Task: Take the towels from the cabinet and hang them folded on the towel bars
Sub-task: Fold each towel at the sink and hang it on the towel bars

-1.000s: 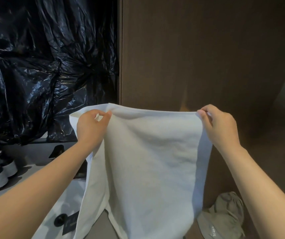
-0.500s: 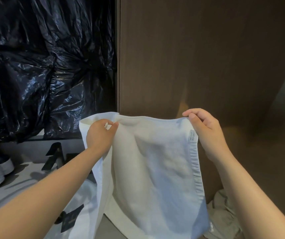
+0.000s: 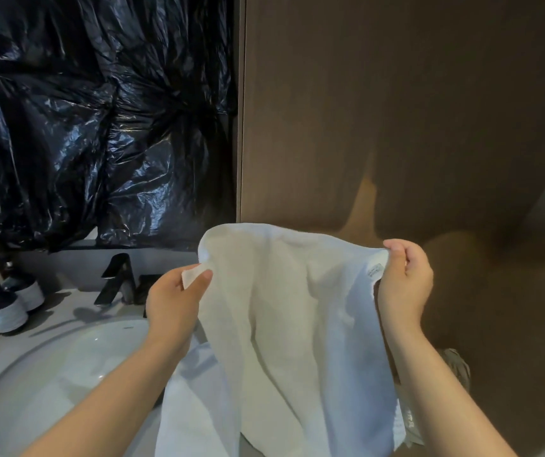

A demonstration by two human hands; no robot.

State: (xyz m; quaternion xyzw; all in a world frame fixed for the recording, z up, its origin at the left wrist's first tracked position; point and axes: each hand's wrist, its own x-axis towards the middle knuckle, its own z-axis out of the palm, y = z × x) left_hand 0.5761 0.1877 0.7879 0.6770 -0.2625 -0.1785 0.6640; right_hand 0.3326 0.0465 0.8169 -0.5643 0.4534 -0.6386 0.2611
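A white towel (image 3: 291, 324) hangs between my two hands in front of a brown wooden cabinet panel (image 3: 396, 110). My left hand (image 3: 175, 305) pinches its upper left corner between thumb and fingers. At the upper right edge, my right hand (image 3: 403, 282) grips the towel beside a small sewn label. The cloth sags in the middle and drapes down past the frame's lower edge. No towel bar is in view.
A white round sink (image 3: 50, 374) sits low on the left with a black faucet (image 3: 116, 278) behind it. Two black-and-white dispenser bottles (image 3: 4, 308) stand at the far left. Black plastic sheeting (image 3: 99, 110) covers the wall above. Grey-green fabric (image 3: 455, 367) lies at lower right.
Both hands have dropped lower and come closer together, so the towel's top edge now sags instead of being stretched flat. The view has tilted down, showing more of the sink.
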